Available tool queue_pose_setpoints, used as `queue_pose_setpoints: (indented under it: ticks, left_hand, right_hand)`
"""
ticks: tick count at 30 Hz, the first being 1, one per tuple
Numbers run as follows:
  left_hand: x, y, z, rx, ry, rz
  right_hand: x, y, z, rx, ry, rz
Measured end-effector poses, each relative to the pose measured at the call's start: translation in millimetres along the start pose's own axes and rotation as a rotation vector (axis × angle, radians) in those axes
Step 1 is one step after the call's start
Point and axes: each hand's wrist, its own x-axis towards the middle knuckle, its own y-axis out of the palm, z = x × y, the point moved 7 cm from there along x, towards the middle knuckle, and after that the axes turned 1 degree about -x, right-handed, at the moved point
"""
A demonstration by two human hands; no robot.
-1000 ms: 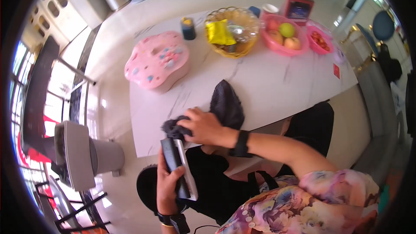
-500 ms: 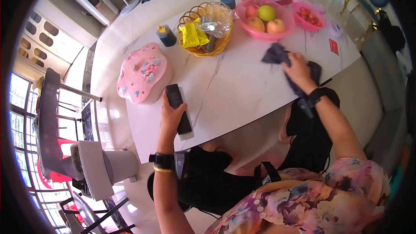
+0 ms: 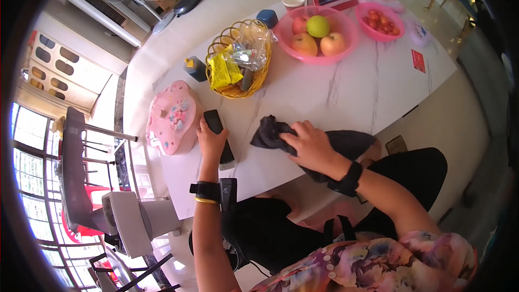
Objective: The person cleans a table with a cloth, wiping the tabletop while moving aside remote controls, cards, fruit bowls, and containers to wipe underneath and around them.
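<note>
On the left of the marble-patterned counter (image 3: 373,86) I see the pink flower-shaped box (image 3: 172,116). My left hand (image 3: 212,139) is just right of it, fingers and thumb wrapped about a black oblong block (image 3: 213,120). I can't tell whether the block rests fully on the surface; swung left, it could knock the box. Farther off, clear plastic packaging (image 3: 253,40) pokes above the yellow wicker basket (image 3: 246,92), where a careless reach could catch it. Right of the block, my right hand (image 3: 311,146) grips a bunched dark cloth (image 3: 269,134). Its loose end trails right, over the near edge, so a slack grip could let it slide off. On the far right, a broad sweep might bump the pink bowl (image 3: 351,38) and set its round fruit (image 3: 318,26) rolling.
</note>
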Motion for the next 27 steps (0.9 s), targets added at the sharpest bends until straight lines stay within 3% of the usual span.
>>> queue_pose_setpoints:
  ticks: [4,8,11,14,20,25,27]
  left_hand:
    - [1,-2,-1,0.168,0.134,-0.083]
    - [-1,-4,-3,0.158,0.08,-0.05]
    - [-4,-4,-2,0.186,0.052,-0.046]
    - [-6,-8,-8,0.214,0.01,-0.033]
    - [-15,-21,-16,0.288,-0.02,-0.063]
    - [-26,-41,-47,0.314,0.223,-0.34]
    - [-19,-24,-50,-0.245,0.046,-0.113]
  right_hand:
    - [-6,-37,-77,-0.07,0.193,-0.073]
    - [-21,-83,-182,-0.279,0.47,-0.223]
    - [-15,-89,-192,-0.32,0.588,-0.168]
    - [-2,-61,-164,-0.37,0.512,-0.125]
    - [41,8,-37,-0.078,0.132,0.069]
    - [20,12,15,0.107,-0.176,0.105]
    - [11,-2,-1,0.11,-0.159,0.107]
